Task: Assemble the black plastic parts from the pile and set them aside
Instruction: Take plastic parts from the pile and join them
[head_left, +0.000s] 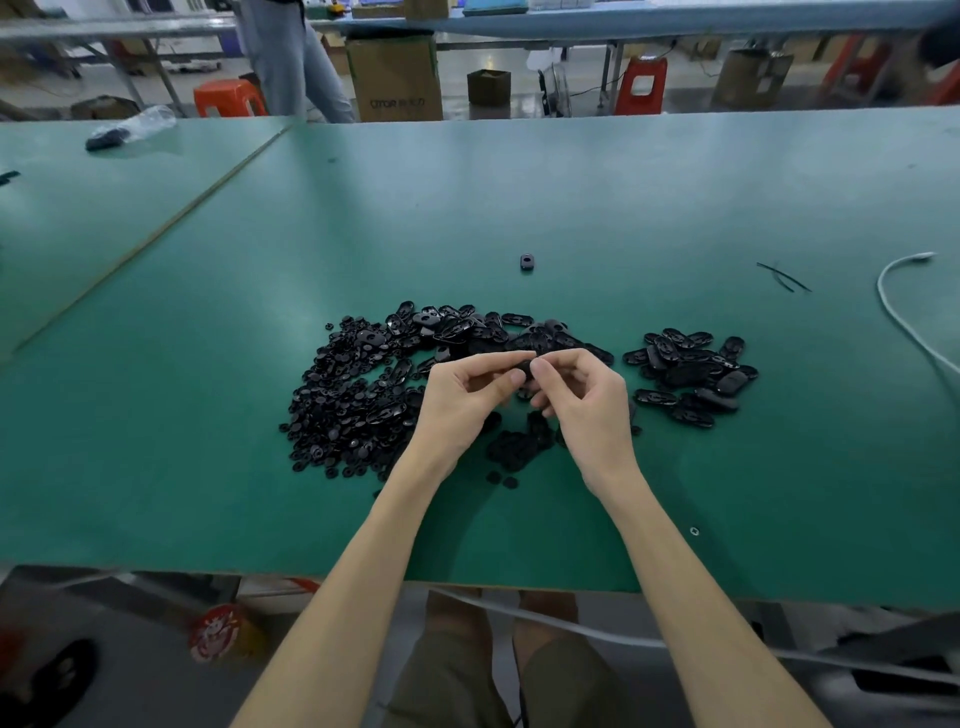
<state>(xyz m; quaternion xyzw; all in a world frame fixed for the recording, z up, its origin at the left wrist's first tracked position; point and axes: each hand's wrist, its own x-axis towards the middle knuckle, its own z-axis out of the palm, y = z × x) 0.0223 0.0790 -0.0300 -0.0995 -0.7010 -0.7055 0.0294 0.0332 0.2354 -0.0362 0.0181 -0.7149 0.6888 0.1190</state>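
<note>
One black part (525, 368), axis hidden, between left hand (462, 402), right hand (589, 408).

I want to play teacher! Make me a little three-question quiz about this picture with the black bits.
1. True or false: the left hand and the right hand both pinch one small black part.
2. On which side of the green table is the white cable? A left, B right, C middle.
3. Fill the gap: the lone black part lies ___ the big pile, farther from the person.

Key: 1 true; 2 B; 3 beyond.
</note>
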